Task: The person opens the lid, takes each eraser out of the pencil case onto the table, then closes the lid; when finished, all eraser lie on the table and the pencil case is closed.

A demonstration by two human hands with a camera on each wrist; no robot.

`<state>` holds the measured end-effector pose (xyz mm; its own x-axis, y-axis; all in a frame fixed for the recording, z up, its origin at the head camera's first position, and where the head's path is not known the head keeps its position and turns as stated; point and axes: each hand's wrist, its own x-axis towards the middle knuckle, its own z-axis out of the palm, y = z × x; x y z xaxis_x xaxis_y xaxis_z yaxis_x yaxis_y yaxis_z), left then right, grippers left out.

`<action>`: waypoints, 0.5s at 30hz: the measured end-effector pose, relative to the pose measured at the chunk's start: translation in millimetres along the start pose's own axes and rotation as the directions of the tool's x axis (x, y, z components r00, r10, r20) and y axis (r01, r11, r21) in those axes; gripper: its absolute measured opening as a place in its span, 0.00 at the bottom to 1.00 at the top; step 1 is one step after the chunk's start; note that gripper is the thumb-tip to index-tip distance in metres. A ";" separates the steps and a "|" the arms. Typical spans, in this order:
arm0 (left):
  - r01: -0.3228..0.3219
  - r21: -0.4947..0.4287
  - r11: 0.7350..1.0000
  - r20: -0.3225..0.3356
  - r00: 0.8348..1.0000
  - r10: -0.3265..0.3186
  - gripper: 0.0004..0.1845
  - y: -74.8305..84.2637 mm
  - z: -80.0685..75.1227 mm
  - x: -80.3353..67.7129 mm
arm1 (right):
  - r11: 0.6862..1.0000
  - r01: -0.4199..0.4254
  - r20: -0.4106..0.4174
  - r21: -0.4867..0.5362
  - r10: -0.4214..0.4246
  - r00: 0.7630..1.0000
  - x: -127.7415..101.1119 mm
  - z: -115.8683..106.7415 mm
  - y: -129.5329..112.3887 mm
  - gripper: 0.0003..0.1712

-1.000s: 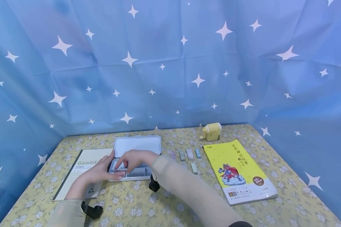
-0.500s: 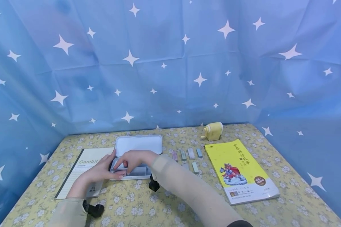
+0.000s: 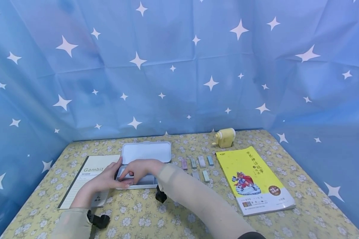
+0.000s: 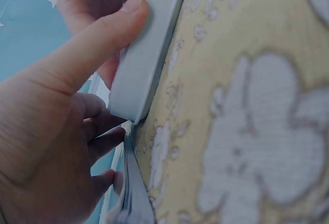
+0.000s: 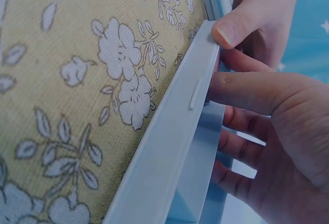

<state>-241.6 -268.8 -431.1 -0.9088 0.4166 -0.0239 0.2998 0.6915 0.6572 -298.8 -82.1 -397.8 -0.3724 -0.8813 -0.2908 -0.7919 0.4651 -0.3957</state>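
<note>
A white pencil case [image 3: 137, 187] lies with its lid [image 3: 146, 152] folded back, its inside split into compartments. My left hand [image 3: 105, 178] holds its left end, thumb over the front wall [image 4: 141, 64] and fingers round the side. Inside the front left compartment sits a small pink eraser [image 3: 128, 181], partly hidden by fingers. From above, my right hand [image 3: 142, 167] reaches into the case, thumb and index finger at the eraser's ends. In the right wrist view the right thumb [image 5: 247, 90] dips behind the front wall; the index fingertip is hidden.
Several pastel erasers [image 3: 201, 161] lie right of the case. Beyond them are a yellow book [image 3: 254, 179] and a yellow pencil sharpener [image 3: 225, 138]. A notebook [image 3: 77, 186] lies under the left forearm. A starry blue curtain [image 3: 179, 83] hangs behind the flowered tablecloth [image 3: 149, 219].
The head view has shifted slightly. Both hands stay at the pencil case; the right fingers have sunk a little lower over the pink eraser, which now shows less.
</note>
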 end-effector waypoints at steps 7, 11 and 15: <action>-0.001 0.008 1.000 0.000 1.000 0.001 0.65 -1.5 0.2 -0.1 | 1.000 -0.001 -0.009 -0.013 0.001 1.000 0.8 1.9 -0.9 0.28; -0.001 0.010 1.000 -0.001 1.000 0.001 0.65 -2.7 0.0 -0.1 | 1.000 0.011 -0.019 -0.017 -0.011 1.000 0.9 2.1 -0.3 0.27; -0.008 0.014 1.000 0.001 1.000 0.008 0.65 -4.0 -0.3 0.4 | 0.999 0.033 -0.031 -0.018 -0.033 0.999 -1.0 2.3 0.9 0.26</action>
<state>-243.3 -271.6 -433.6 -0.9063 0.4223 -0.0195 0.3106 0.6965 0.6468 -298.0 -80.6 -399.9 -0.3609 -0.8984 -0.2502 -0.8120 0.4347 -0.3896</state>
